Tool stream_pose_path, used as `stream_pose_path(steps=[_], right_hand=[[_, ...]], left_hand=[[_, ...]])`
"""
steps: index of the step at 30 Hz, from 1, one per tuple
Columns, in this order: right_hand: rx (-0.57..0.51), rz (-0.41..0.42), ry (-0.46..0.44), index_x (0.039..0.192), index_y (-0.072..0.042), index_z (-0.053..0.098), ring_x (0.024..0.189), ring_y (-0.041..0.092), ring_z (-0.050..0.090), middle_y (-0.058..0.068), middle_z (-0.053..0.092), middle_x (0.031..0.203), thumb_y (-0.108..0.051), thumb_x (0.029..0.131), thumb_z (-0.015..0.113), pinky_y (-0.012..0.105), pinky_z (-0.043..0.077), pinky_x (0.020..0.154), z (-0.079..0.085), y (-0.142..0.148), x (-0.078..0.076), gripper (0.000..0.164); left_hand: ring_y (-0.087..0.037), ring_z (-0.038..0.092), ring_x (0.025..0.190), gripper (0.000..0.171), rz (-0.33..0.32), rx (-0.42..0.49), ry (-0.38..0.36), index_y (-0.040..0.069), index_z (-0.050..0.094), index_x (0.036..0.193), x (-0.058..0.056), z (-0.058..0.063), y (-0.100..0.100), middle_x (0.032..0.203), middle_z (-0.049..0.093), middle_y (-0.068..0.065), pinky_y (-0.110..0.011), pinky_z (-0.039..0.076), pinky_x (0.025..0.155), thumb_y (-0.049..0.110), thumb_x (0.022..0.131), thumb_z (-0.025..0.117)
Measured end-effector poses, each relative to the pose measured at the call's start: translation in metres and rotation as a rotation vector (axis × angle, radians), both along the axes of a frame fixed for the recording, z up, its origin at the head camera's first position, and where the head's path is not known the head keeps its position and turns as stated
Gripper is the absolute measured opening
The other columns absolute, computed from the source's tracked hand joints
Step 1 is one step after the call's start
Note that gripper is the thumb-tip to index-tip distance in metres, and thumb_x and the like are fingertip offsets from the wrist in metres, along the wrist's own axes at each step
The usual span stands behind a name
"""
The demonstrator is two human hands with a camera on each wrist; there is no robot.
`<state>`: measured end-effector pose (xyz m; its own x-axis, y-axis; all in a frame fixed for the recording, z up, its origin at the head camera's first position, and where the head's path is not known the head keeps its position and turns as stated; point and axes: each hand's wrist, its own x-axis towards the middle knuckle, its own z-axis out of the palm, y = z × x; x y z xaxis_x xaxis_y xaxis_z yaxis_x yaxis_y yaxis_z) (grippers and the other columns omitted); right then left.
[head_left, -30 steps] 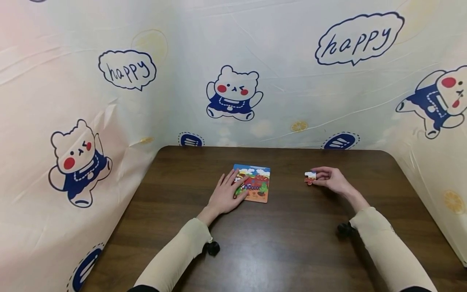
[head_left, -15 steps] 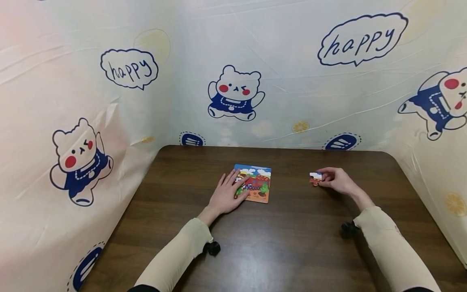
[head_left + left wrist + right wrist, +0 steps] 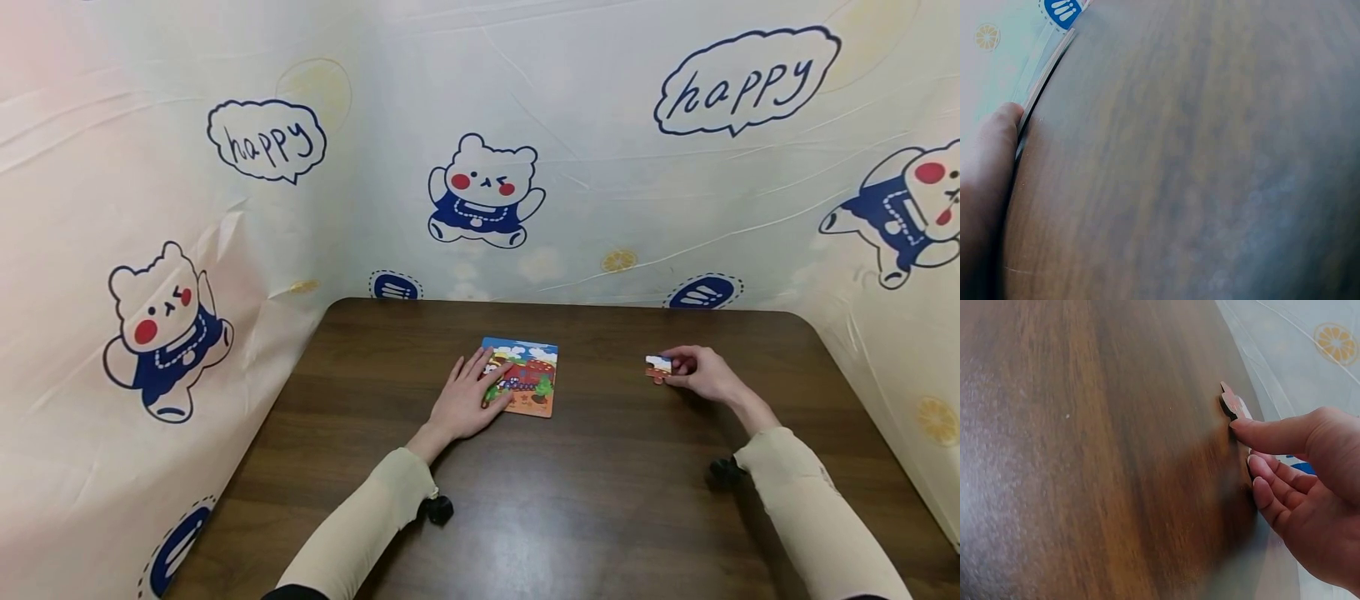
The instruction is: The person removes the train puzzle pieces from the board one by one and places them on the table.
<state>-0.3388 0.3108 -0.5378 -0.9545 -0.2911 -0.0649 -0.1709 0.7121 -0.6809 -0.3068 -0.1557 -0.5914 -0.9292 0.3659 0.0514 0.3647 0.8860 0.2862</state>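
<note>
A square picture puzzle (image 3: 534, 382) with blue sky, clouds and a red scene lies near the table's far side. My left hand (image 3: 467, 402) rests on its left part with fingers spread, covering some of the picture. To the right of the puzzle, my right hand (image 3: 703, 372) pinches a small puzzle piece (image 3: 657, 367), white and blue above with red below. In the right wrist view the thumb presses the piece (image 3: 1234, 405) at the tabletop's level; whether it touches the wood I cannot tell. Only the left thumb (image 3: 994, 156) shows in the left wrist view.
A dark brown wooden table (image 3: 540, 500) spreads under both arms. Behind it and along the sides hangs a pale curtain (image 3: 585, 192) printed with bears and "happy" bubbles. Each sleeve cuff carries a small black wrist camera, such as the left wrist camera (image 3: 439, 509).
My right hand has shifted to the right with the puzzle piece, away from the puzzle. The left hand has stayed on the puzzle.
</note>
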Motion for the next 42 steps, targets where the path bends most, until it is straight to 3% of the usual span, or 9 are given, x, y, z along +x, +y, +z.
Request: stream_pose_path(steps=[14,24,31,35,42], right_hand=[[-0.032,0.018,0.012,0.133,0.015,0.068,0.085,0.015,0.056,0.022,0.067,0.102,0.000,0.094,0.083,0.019,0.046,0.071,0.002,0.000,0.001,0.044],[-0.064,-0.093,0.038,0.134,0.011,0.068,0.084,0.011,0.060,0.023,0.073,0.105,-0.006,0.099,0.078,0.020,0.049,0.070,0.003,-0.009,0.000,0.040],[-0.147,-0.088,0.008,0.139,0.012,0.065,0.082,0.010,0.065,0.028,0.075,0.110,-0.005,0.103,0.074,0.022,0.055,0.067,0.007,-0.033,-0.002,0.041],[-0.198,-0.062,-0.012,0.140,0.012,0.064,0.078,0.011,0.065,0.029,0.075,0.111,-0.004,0.104,0.073,0.025,0.056,0.063,0.007,-0.053,-0.005,0.041],[-0.201,0.009,0.017,0.135,0.011,0.069,0.082,0.011,0.064,0.026,0.078,0.106,-0.002,0.101,0.076,0.019,0.052,0.067,0.001,-0.092,-0.010,0.037]], left_hand=[[-0.023,0.014,0.175,0.071,0.005,-0.006,0.001,0.040,0.040,0.171,0.000,0.000,0.000,0.186,0.022,-0.001,-0.057,0.010,0.142,0.072,0.108,0.044],[-0.025,0.017,0.175,0.078,0.006,-0.010,0.011,0.033,0.036,0.174,0.000,0.002,0.001,0.186,0.024,-0.002,-0.057,0.012,0.142,0.073,0.107,0.045],[-0.025,0.019,0.174,0.090,0.016,-0.033,0.014,0.016,0.033,0.175,0.000,0.003,0.001,0.186,0.024,-0.004,-0.056,0.014,0.142,0.074,0.107,0.045],[-0.024,0.018,0.174,0.092,0.027,-0.035,0.005,0.016,0.030,0.175,-0.001,0.002,0.001,0.186,0.022,-0.003,-0.054,0.012,0.143,0.075,0.106,0.045],[-0.024,0.018,0.174,0.092,0.031,-0.034,-0.007,0.015,0.031,0.175,0.000,0.001,0.001,0.186,0.023,-0.003,-0.054,0.011,0.143,0.074,0.106,0.046]])
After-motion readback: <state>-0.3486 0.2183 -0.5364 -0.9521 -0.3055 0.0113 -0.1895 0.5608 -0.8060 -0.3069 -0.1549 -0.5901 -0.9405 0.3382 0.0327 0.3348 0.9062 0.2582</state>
